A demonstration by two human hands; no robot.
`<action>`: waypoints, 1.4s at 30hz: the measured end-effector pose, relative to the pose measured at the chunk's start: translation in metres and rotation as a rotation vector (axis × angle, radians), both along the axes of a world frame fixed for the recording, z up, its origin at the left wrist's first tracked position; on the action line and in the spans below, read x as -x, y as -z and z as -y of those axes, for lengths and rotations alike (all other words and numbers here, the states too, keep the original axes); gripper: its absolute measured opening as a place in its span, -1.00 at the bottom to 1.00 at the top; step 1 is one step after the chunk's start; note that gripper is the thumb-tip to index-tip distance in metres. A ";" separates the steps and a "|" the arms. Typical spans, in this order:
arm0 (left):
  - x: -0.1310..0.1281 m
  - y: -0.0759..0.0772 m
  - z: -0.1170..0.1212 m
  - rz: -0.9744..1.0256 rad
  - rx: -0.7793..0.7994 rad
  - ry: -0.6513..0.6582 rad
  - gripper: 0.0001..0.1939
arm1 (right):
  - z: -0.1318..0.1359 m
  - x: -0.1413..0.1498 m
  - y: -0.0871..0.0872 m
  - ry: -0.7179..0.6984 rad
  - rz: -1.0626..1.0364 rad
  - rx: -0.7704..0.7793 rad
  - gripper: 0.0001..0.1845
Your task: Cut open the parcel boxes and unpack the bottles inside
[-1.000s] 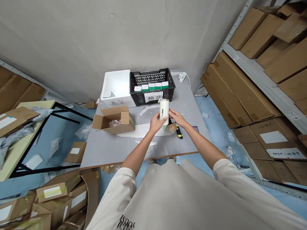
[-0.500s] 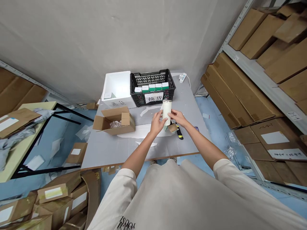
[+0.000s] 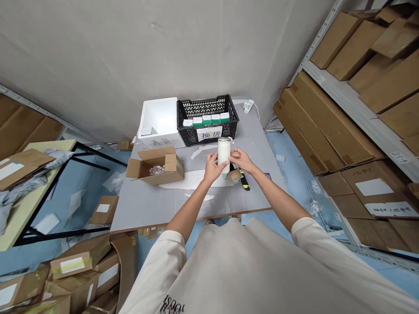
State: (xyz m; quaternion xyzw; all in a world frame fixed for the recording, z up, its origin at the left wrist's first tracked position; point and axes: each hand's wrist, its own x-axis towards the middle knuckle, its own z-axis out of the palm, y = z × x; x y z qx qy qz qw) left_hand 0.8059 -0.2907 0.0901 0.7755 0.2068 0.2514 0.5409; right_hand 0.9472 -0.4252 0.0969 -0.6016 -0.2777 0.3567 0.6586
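A white tumbler (image 3: 224,150) with a metal-rimmed top and a small loop at its upper right stands upright between my hands. My left hand (image 3: 214,168) is wrapped round its left side and lower front. On the other side, the fingers of my right hand (image 3: 241,159) press against the tumbler. Just below and behind the tumbler lies a small open carton (image 3: 235,175), brown inside and green outside, partly hidden. Beside that carton rests a black and yellow box cutter (image 3: 245,181).
An open cardboard box (image 3: 160,168) holds crumpled clear wrap at left. Behind it stand a white foam box (image 3: 160,117) and a black crate (image 3: 207,109) with several green-and-white cartons. A power strip (image 3: 248,106) lies at the back right. Shelves of cardboard boxes (image 3: 327,126) flank the table.
The tumbler has shifted slightly left and turned, so a loop at its top right now shows. Both hands remain on it.
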 end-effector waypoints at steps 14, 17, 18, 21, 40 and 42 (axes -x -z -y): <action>0.003 0.008 -0.006 0.081 0.061 0.067 -0.30 | 0.000 -0.008 0.002 0.002 0.200 0.040 -0.40; 0.001 0.007 -0.003 0.081 0.081 0.095 -0.32 | -0.003 -0.006 0.001 0.029 0.249 0.039 -0.35; 0.000 0.007 -0.002 0.079 0.082 0.103 -0.30 | -0.004 -0.005 0.001 0.030 0.259 0.051 -0.32; -0.004 0.006 0.000 0.080 0.091 0.125 -0.19 | -0.005 -0.002 -0.001 0.042 0.296 0.105 -0.34; -0.005 0.010 -0.007 0.029 0.077 0.111 -0.30 | 0.001 -0.009 0.001 0.046 0.307 0.091 -0.39; -0.005 0.009 -0.006 0.013 0.037 0.085 -0.27 | 0.002 -0.006 0.001 0.039 0.318 0.118 -0.43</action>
